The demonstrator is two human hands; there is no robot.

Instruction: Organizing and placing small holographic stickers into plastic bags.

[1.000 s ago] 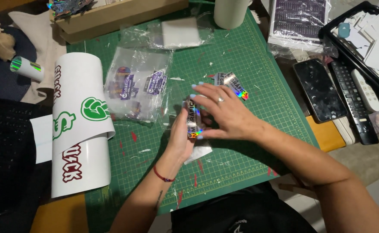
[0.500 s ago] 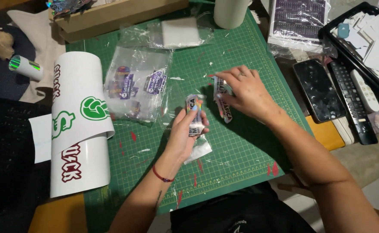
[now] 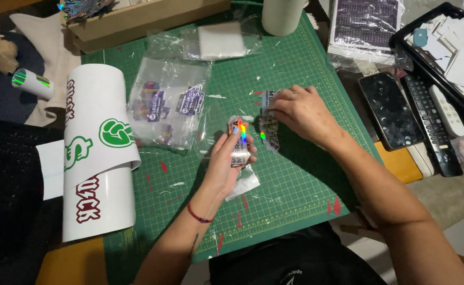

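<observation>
Left hand (image 3: 225, 161) gripped a small stack of holographic stickers (image 3: 239, 140) between thumb and fingers, held just above the green cutting mat (image 3: 295, 184); a scrap of clear plastic (image 3: 244, 183) lay under the wrist. Right hand (image 3: 300, 112) was closed on a second batch of holographic stickers (image 3: 269, 126) — fingertips pinching the upper end, the lower end fanned out and resting on the mat, just beside the left-hand stack but apart from it. Left of both hands, a clear bag of purple stickers (image 3: 168, 105) lay flat on the mat; farther up, another clear bag with a white pad (image 3: 221, 41). A curled white sheet with green and dark red printed shapes (image 3: 97, 158) sat at the mat's left edge. To the right, off the mat — a dark phone (image 3: 391, 111) and two remote controls (image 3: 435, 124), well apart from the hands
</observation>
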